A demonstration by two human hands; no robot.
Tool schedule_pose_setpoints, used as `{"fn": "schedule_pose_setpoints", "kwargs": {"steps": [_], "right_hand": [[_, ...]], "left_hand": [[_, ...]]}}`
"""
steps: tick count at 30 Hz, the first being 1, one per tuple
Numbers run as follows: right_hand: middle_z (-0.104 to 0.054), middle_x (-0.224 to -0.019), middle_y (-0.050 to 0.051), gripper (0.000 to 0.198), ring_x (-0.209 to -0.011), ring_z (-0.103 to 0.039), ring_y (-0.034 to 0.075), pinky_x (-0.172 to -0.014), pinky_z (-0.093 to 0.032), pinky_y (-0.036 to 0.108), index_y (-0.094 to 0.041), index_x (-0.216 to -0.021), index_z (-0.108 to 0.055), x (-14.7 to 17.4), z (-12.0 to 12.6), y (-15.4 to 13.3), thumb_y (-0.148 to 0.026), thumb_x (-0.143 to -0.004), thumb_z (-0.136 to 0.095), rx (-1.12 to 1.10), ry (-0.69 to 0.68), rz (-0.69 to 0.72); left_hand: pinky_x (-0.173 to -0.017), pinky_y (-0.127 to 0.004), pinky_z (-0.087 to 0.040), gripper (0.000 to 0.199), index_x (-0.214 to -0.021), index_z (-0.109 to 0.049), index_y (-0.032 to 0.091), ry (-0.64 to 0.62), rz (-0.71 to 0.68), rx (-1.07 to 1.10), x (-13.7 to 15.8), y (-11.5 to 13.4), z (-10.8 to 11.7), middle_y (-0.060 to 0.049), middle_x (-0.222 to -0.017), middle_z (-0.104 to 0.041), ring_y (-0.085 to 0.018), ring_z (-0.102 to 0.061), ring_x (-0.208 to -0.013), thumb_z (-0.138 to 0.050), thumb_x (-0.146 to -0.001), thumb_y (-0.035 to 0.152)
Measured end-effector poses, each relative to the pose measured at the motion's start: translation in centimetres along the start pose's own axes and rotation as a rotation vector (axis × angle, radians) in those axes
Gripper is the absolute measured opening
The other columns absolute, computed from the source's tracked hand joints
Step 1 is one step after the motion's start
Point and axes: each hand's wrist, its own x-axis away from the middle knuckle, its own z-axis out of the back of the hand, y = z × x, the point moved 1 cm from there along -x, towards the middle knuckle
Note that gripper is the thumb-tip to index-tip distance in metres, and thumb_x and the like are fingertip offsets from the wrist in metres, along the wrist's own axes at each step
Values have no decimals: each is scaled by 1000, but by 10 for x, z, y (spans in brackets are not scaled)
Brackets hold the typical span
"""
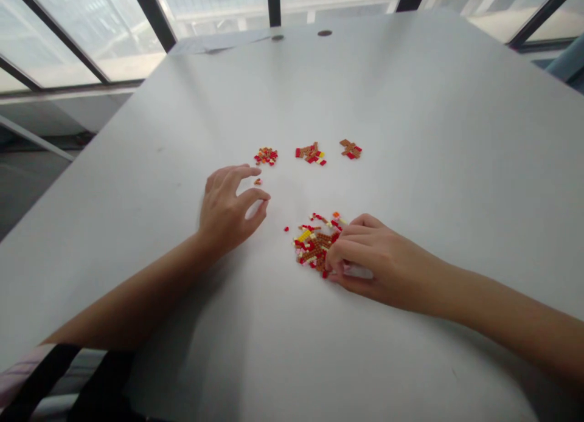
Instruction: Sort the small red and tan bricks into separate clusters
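Observation:
My left hand [234, 202] hovers over the table left of the loose pieces. Its thumb and index fingertip meet in a pinch, and anything held there is too small to make out. The other fingers reach past a few tiny orange-brown bricks [258, 181]. My right hand [376, 258] is at the right edge of a loose pile of small toy bricks [314, 249], brown, red, yellow and cream. Its fingers are curled and the thumb is close to the index finger at the bricks. What lies between those fingertips is hidden.
Three smaller groups of bricks lie farther back: a mixed red and orange heap [266, 156], a brown and red group [311, 153], and another brown and red group [351, 149]. A single red brick [286, 229] lies beside the main pile. The white table [433, 136] reaches toward windows.

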Motion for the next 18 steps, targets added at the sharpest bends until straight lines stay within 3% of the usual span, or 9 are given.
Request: {"fn": "schedule_pose_setpoints", "kwargs": {"steps": [9, 16, 18], "right_hand": [[-68, -74, -2, 18, -67, -59, 12, -80, -40, 31, -21, -79, -53, -1, 0, 2, -12, -95, -50, 79, 20, 28], [-70, -77, -1, 18, -70, -63, 15, -74, -46, 31, -24, -80, -48, -9, -2, 4, -16, -94, -54, 2, 136, -88], [-70, -78, -1, 19, -71, -64, 16, -72, -47, 31, -25, -80, -47, -13, -4, 3, -15, -93, -56, -8, 175, -95]], "left_hand": [[-101, -49, -49, 5, -90, -67, 22, 28, -110, 43, -3, 8, 4, -10, -119, -67, -28, -64, -117, -67, -87, 17], [-102, -47, -50, 10, -94, -68, 23, -1, -257, 219, -4, 26, 14, -11, -122, -68, -27, -64, -119, -71, -86, 18], [-104, -47, -48, 4, -91, -69, 23, -43, -229, 309, -4, 34, 16, -10, -123, -68, -26, -64, -119, -71, -88, 21]]}}
